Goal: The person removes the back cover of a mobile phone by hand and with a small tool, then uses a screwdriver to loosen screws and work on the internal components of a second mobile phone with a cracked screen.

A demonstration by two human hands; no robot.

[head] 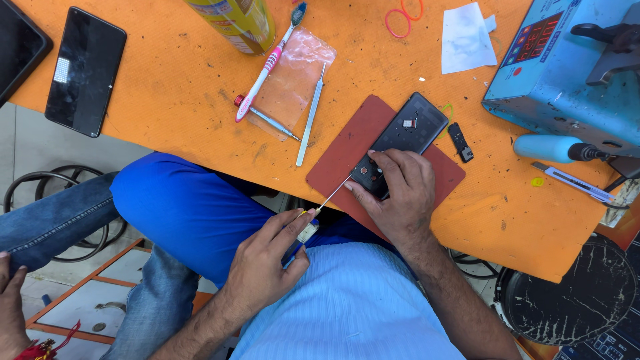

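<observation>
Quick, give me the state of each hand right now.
Left hand: closed on a thin screwdriver, tip toward the phone.
Right hand: fingers pressing down on the dark phone, holding it on the red mat.

The left hand (263, 263) has a thin screwdriver (320, 212) in its grip, tip meeting the dark phone (410, 130). The right hand (397, 190) presses that phone onto a red mat (340, 157) on the orange worktop (180, 100).
</observation>
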